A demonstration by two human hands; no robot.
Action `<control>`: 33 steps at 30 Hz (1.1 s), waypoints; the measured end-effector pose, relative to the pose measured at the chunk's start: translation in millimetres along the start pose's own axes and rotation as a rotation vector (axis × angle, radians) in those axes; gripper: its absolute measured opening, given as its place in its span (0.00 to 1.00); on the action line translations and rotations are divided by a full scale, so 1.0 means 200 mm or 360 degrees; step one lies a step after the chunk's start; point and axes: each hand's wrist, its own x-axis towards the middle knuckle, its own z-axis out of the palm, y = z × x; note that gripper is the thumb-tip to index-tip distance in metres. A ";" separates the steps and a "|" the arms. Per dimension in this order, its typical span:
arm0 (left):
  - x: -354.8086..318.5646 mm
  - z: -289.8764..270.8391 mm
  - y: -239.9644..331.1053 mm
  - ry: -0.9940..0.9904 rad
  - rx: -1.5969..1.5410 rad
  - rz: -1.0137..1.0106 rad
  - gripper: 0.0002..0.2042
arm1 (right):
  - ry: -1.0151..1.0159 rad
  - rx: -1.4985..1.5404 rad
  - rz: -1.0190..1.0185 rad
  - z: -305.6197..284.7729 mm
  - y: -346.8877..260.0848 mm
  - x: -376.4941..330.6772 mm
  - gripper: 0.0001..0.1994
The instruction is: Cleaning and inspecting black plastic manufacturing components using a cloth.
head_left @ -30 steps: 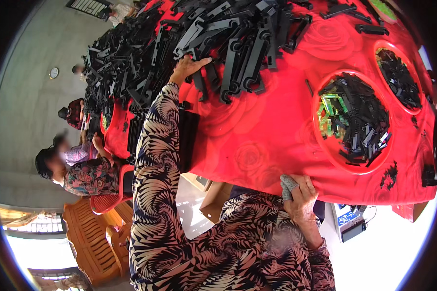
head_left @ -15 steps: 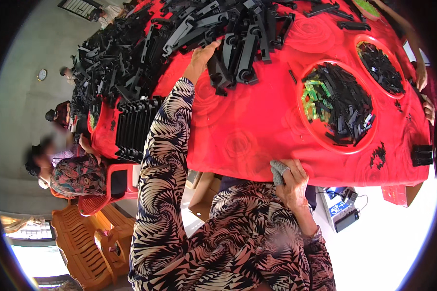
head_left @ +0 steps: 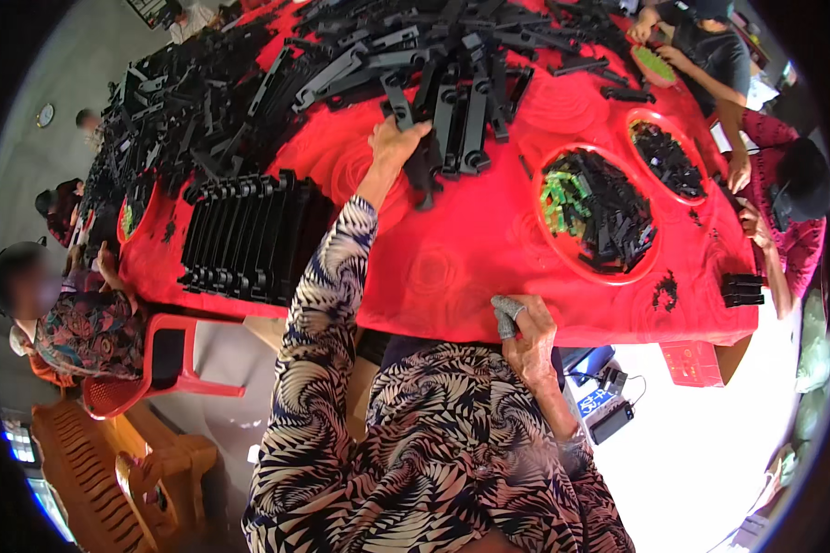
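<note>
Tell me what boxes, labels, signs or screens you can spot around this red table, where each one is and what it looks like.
Red box: under the table's right end, flat and rectangular, pale marking on its side.
Blue box: on the floor by the person's right hand, small, blue with light print.
Black device: beside the blue box, small dark block with a cable; whether it has a screen cannot be told.
Wall clock: far left wall, small, round, pale.
</note>
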 end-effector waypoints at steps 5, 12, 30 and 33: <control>-0.12 0.01 -0.12 0.0066 -0.0373 0.0171 0.23 | -0.0014 0.0065 0.0090 0.00 -0.03 -0.02 0.16; -0.30 -0.07 -0.17 0.0140 -0.1584 -0.0202 0.06 | -0.0029 0.0066 0.0221 0.01 -0.03 -0.02 0.16; -0.77 -0.32 -0.05 -0.1217 -0.2989 -0.0375 0.23 | -0.0299 0.0110 0.0384 -0.03 -0.10 0.07 0.12; -0.82 -0.30 -0.01 -0.1271 -0.3086 -0.0425 0.21 | -0.0372 0.0181 0.0366 -0.01 -0.14 0.11 0.13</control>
